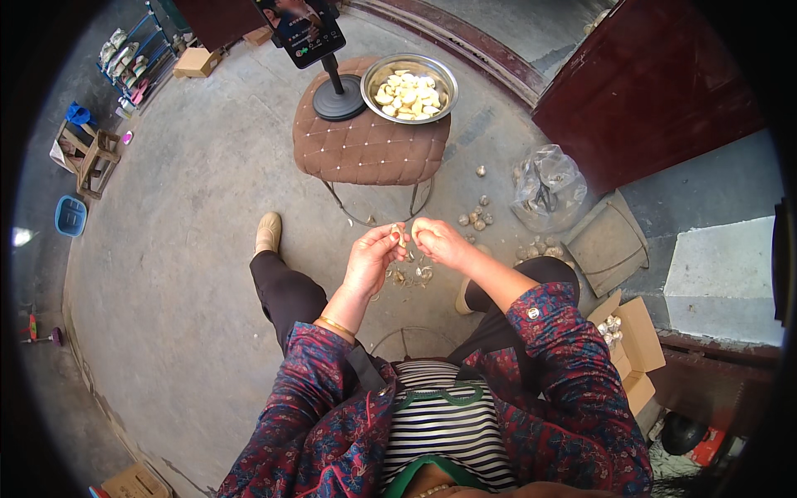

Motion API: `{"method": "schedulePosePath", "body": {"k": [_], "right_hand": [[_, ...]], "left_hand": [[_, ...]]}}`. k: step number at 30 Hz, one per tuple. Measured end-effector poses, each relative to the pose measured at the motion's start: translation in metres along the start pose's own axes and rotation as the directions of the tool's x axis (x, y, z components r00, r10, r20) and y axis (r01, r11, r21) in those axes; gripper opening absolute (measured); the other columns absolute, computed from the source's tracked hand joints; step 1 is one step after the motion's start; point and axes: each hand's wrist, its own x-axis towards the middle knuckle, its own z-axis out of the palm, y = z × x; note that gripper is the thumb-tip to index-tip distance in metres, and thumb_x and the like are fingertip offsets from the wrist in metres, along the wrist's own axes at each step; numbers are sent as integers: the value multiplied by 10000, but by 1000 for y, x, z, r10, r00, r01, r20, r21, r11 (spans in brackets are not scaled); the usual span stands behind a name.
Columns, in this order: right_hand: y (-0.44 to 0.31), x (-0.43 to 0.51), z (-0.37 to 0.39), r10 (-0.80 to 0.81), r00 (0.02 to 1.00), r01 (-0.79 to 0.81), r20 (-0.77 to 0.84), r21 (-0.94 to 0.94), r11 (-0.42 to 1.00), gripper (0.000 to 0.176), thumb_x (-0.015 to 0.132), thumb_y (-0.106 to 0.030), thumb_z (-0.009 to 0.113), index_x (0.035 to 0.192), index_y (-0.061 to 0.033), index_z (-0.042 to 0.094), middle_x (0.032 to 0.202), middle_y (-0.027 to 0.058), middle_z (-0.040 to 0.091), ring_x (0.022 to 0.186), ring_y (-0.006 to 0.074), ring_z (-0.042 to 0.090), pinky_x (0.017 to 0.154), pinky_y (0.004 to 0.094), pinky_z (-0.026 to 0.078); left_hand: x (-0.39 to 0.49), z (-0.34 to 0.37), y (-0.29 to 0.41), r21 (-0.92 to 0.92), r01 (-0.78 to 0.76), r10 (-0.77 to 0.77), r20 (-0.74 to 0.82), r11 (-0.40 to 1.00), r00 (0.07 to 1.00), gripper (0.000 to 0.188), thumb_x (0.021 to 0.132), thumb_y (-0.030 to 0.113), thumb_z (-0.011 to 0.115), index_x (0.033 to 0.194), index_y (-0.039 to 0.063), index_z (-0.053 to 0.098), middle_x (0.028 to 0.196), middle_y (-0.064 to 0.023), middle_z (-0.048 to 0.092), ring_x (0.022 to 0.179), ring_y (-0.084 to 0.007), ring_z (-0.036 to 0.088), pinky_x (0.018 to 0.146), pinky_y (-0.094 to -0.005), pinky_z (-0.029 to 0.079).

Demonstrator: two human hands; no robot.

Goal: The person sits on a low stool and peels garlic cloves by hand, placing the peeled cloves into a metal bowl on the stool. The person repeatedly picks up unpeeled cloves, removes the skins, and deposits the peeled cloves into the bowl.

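Observation:
Between the thumb and fingers of my left hand (372, 254) is a garlic clove (399, 234) with some skin on it. My right hand (439, 240) is beside it, fingers curled in; whether something small is pinched there is hidden. Below both hands, garlic skins (411, 275) lie scattered on the concrete floor. Ahead, a steel bowl (452, 93) of peeled garlic cloves (408, 95) rests on a brown quilted stool (373, 149). Whole garlic bulbs (478, 219) sit on the floor to the right of the stool.
A phone (305, 34) on a round-based stand (339, 98) shares the stool with the bowl. At right are a clear plastic bag (563, 180) with black scissors (546, 192), a dustpan (607, 243), and an open cardboard box (643, 333) holding garlic. A blue basin (71, 216) stands far left.

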Motion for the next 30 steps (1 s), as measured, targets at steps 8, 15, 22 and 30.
{"method": "schedulePosePath", "body": {"k": [8,15,22,30], "right_hand": [[-5,-2,0,-111,994,96,-14,-409,907,219,872,-202,455,829,-4,540,766,191,613,750,371,597,645,423,460],[-3,-6,6,-203,979,185,33,-565,804,188,891,-183,434,909,2,456,828,231,607,796,401,598,690,474,464],[-17,-11,10,-98,993,116,69,-753,648,216,878,-173,428,908,39,460,816,247,612,794,416,600,697,472,483],[6,-16,19,-258,962,209,85,-841,499,123,804,-105,484,810,17,481,730,224,607,706,398,608,619,474,490]], "left_hand": [[1,-1,-8,203,-71,79,-31,977,996,263,890,77,572,1132,-25,552,896,-66,633,719,-113,576,660,-245,483],[1,-2,-20,486,-102,121,-9,868,993,195,903,50,545,1083,-17,582,849,-50,634,677,-99,576,607,-228,475],[-2,0,-20,728,-151,165,54,668,985,175,900,52,540,1049,-18,599,800,-55,632,669,-103,585,609,-238,479],[-7,7,-23,910,-330,309,249,249,918,198,842,98,567,1002,-7,617,799,-182,625,689,-255,624,639,-339,483]]}}
